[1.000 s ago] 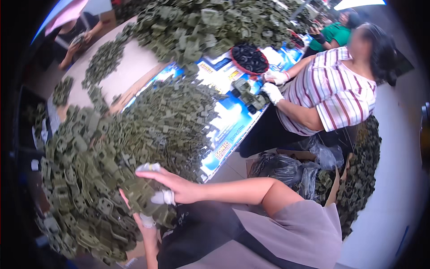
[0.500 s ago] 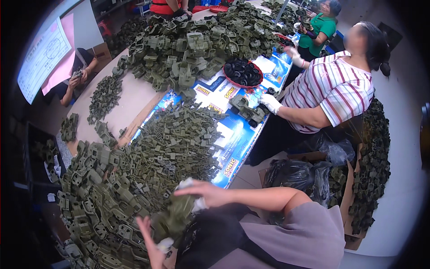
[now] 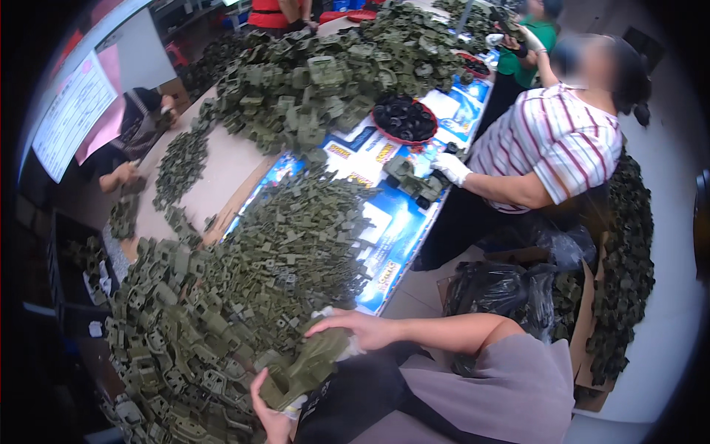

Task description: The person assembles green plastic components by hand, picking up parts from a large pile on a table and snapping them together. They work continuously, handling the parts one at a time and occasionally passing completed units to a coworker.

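Observation:
An olive-green plastic toy vehicle body (image 3: 316,361) is held between my two hands, close in front of my dark apron. My right hand (image 3: 360,330) is closed over its far end, with white wrapping on the fingers. At the near end, my left hand (image 3: 274,411) grips the body's side, also with white on its fingers. Just past my hands lies a heap of small olive-green parts (image 3: 296,237). Larger olive-green vehicle shells (image 3: 185,333) are piled to the left of my hands.
A red basket of black wheels (image 3: 404,120) stands on the table near a co-worker in a striped shirt (image 3: 547,140). Beside that person's gloved hand sits a partly assembled toy vehicle (image 3: 411,180). Behind is a big olive-green pile (image 3: 310,81). Black plastic bags (image 3: 495,288) lie at right.
The vehicle body and my hands have shifted slightly right, and motion blur has gone. The striped-shirt co-worker's far hand has risen away. The person at left has moved their hands apart.

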Motion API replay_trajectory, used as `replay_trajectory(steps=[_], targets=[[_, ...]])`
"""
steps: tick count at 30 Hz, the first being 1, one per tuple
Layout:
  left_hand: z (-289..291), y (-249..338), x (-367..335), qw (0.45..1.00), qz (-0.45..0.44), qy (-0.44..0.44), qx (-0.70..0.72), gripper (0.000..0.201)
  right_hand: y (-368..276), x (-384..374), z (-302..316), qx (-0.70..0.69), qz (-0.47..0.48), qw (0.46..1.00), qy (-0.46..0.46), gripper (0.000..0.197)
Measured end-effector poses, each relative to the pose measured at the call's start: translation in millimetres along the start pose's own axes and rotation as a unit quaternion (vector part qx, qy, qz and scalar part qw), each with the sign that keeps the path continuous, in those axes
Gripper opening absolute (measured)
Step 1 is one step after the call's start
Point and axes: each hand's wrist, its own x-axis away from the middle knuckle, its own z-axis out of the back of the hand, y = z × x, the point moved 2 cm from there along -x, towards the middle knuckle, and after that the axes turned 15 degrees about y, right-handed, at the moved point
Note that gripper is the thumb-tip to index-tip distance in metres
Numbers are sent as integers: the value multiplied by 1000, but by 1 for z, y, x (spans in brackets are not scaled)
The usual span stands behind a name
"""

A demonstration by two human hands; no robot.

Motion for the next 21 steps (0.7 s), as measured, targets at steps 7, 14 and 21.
replay_trajectory(steps=[7,14,21], targets=[[-26,7,-3,995,65,-60,34,83,40,20,16,-18,-64,998,3,54],[-12,-2,-40,996,86,18,11,68,110,-45,165,-278,-170,718,615,53],[-29,10,-41,984,121,-85,-97,49,237,-139,301,-131,-126,532,827,60]])
